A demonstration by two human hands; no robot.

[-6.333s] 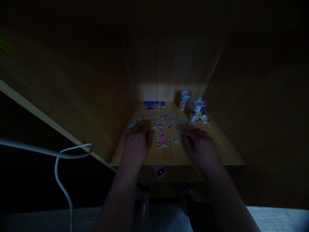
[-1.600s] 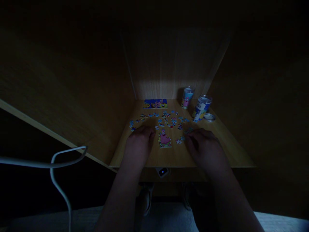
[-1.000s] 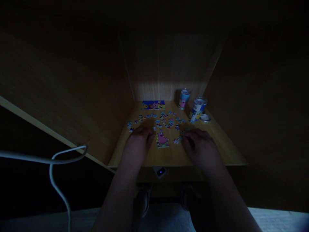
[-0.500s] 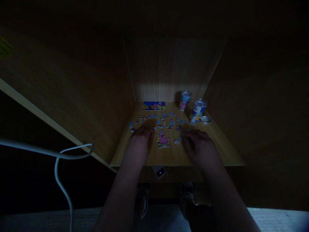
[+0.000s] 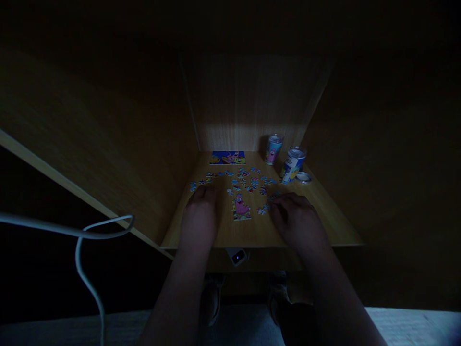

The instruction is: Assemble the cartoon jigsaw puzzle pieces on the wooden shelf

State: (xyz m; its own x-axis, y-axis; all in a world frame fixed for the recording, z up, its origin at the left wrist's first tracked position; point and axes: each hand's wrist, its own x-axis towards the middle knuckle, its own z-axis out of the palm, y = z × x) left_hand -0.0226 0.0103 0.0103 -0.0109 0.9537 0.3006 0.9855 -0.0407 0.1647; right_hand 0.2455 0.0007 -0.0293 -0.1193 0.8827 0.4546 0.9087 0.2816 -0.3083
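Loose jigsaw puzzle pieces (image 5: 254,182) lie scattered across a wooden shelf (image 5: 230,235), with a joined puzzle section (image 5: 241,207) showing a pink cartoon figure between my hands. My left hand (image 5: 199,214) rests to the left of that section, fingers bent down and close together over the shelf. Its fingertips are hidden, so what lies under them does not show. On the other side, my right hand (image 5: 298,218) has thumb and index finger brought together beside a few pieces (image 5: 262,209). Whether a piece is between them is too dark to make out.
A rectangular cartoon picture (image 5: 227,157) lies at the back. Two printed cans, one further back (image 5: 273,150) and one nearer (image 5: 293,164), stand at the right, beside a round lid (image 5: 303,178). Wooden side panels enclose the shelf. A white cable (image 5: 86,274) hangs at left.
My left hand has moved left, away from the joined section, and now covers the spot where a piece lay. My right hand stays nearly still. The view has shifted slightly.
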